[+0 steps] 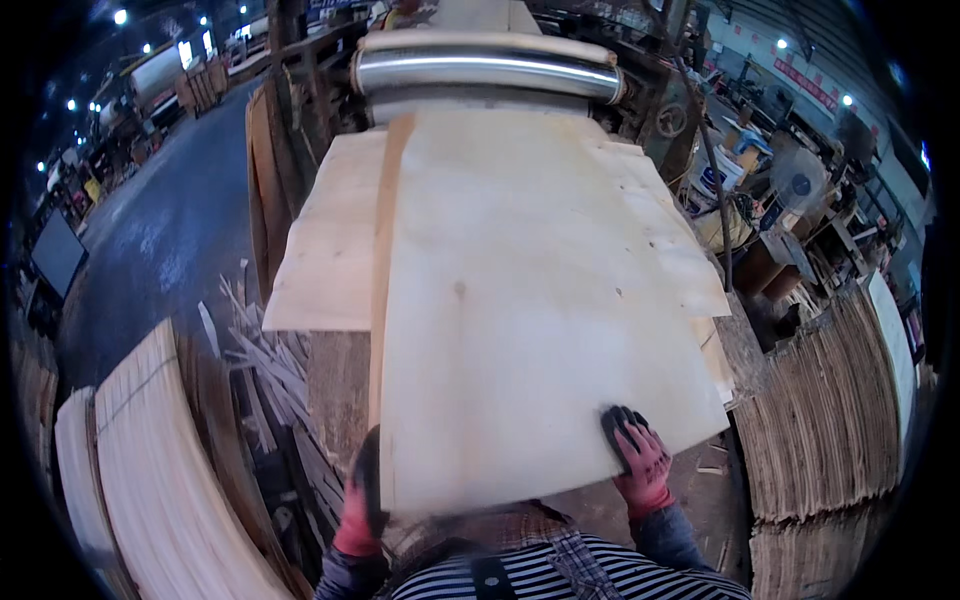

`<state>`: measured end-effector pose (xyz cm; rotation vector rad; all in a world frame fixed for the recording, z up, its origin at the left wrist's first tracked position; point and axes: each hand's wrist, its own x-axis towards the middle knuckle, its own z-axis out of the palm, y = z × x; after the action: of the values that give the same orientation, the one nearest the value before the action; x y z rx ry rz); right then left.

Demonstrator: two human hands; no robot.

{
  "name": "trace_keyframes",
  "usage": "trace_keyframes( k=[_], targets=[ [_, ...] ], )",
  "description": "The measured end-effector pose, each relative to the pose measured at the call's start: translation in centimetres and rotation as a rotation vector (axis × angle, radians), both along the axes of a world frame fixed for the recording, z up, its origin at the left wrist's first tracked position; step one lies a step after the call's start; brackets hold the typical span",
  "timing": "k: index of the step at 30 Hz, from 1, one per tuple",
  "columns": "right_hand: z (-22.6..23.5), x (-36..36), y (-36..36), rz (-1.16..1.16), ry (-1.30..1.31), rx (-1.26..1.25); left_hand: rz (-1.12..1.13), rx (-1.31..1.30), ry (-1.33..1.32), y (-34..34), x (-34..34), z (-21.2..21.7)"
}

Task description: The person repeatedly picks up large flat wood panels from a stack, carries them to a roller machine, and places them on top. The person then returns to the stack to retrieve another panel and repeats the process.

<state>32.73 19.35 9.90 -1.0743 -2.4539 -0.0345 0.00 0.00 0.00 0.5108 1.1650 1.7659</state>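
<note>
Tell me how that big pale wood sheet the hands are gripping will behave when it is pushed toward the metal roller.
The wood sheet looks very thin and wide, so it will likely flex and sag. It is probably light for its size: the left hand and right hand grip only its near edge. Thin edges may crack or split if forced against the roller.

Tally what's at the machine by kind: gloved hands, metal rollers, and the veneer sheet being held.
Gloved hands: 2, left hand and right hand, both gripping the sheet's near edge
Metal rollers: 1, the shiny roller
Held veneer sheet: 1, the pale sheet
Total: 4
</note>
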Motion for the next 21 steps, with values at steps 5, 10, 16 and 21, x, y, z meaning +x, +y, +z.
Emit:
trace_keyframes(
  k=[5,10,16,21],
  targets=[
    [-2.7,-2.2,11.1,0.035,-0.08,0.095,-0.184,-0.231,0.481,7.3,2.6,-0.1],
    [-2.6,-4.3,11.5,0.095,-0.097,-0.109,-0.166,-0.544,0.361,8.5,3.1,1.0],
    [-6.1,-3.7,6.4,0.166,-0.376,-0.471,-0.148,-0.327,1.098,6.0,0.8,-3.0],
    [-2.5,-6.2,6.4,0.432,-0.233,-0.399,0.0,-0.276,0.18,0.3,1.5,-3.8]
  ],
)
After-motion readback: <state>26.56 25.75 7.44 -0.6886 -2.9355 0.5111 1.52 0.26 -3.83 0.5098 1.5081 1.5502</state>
